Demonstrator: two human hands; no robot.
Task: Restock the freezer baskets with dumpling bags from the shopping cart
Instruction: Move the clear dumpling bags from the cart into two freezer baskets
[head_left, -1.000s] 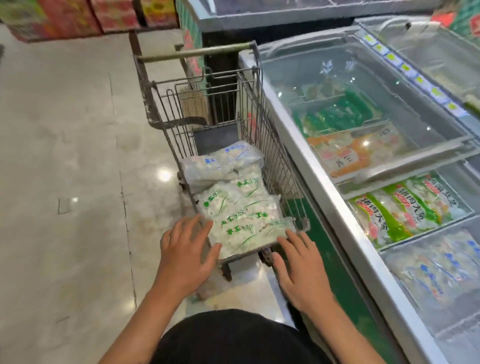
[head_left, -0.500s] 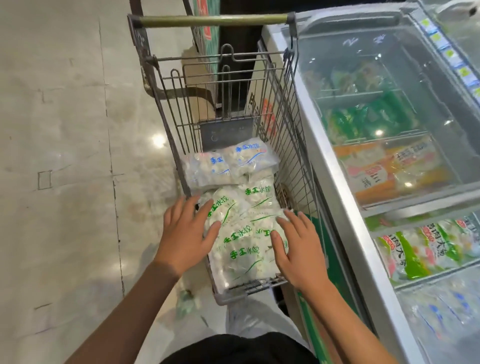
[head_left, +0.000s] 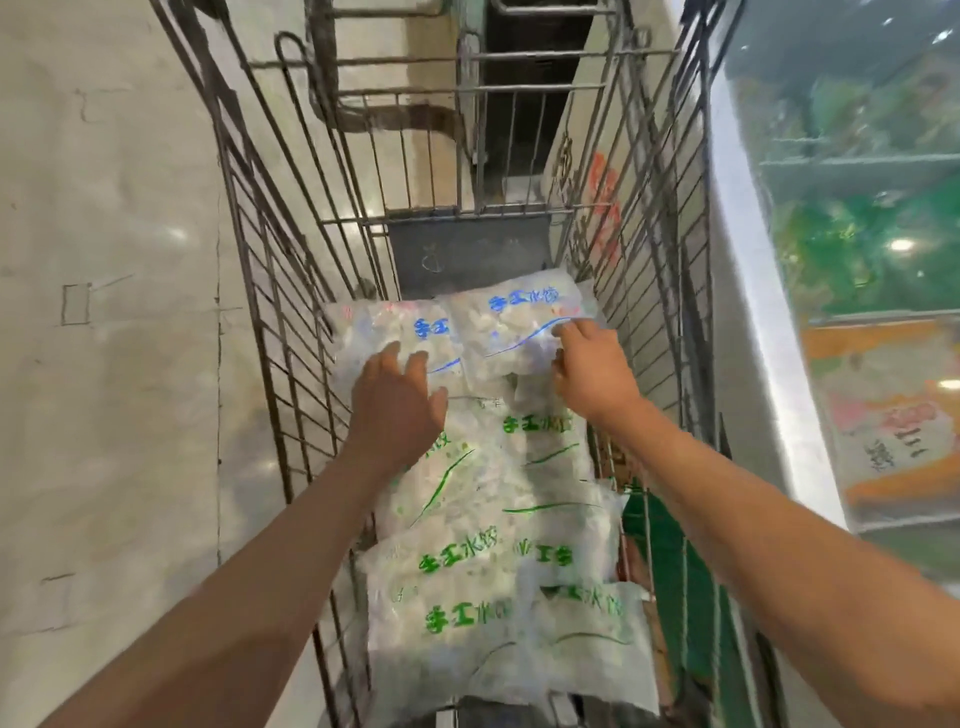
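Observation:
The wire shopping cart (head_left: 270, 291) fills the middle of the view and holds several clear dumpling bags. Two bags with blue print lie at its far end, one on the left (head_left: 395, 325) and one on the right (head_left: 519, 306). Bags with green print (head_left: 493, 571) are stacked nearer to me. My left hand (head_left: 397, 405) rests flat on the left blue-print bag with its fingers spread. The fingers and thumb of my right hand (head_left: 592, 371) pinch the near edge of the right blue-print bag. The freezer baskets are seen only dimly through glass.
The chest freezer's white rim (head_left: 748, 312) runs along the cart's right side. Its glass lid (head_left: 857, 156) covers green and orange packages (head_left: 893, 415). Pale tiled floor (head_left: 104, 364) lies left of the cart. The cart's wire sides stand close on both sides of my hands.
Both hands have moved forward from the green-print bags at the cart's near end to the blue-print bags at the far end. My head has come closer over the cart.

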